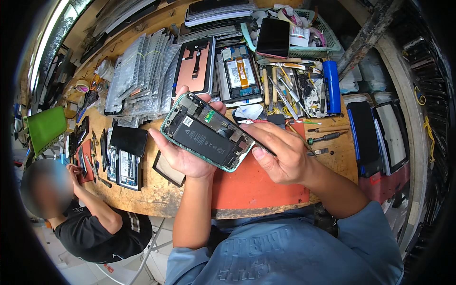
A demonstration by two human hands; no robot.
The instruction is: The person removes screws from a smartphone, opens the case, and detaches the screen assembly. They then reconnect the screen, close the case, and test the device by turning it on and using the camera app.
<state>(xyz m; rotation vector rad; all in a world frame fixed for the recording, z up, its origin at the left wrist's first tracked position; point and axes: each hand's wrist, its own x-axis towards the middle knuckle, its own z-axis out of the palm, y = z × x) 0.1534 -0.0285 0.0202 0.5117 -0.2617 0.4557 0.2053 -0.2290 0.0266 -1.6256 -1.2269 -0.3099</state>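
My left hand [183,156] supports an opened smartphone [204,135] from below, its thumb along one side and fingertips curling over the far edge. The phone lies tilted, inner side up, with a green frame, a black battery, a small green label and exposed circuit parts. My right hand [282,154] is at the phone's right end, thumb and fingers drawn together in a pinch. A thin dark piece shows between them, too covered to name. Under both hands lies a red work mat [259,187] on the wooden bench.
Bubble-wrapped panels [142,71] are stacked at the back left. Tools [285,92] crowd the area behind my right hand, beside a blue cylinder [331,85]. A screwdriver [325,137] lies at right. A green basket [327,47] stands behind. A co-worker [95,223] sits at left.
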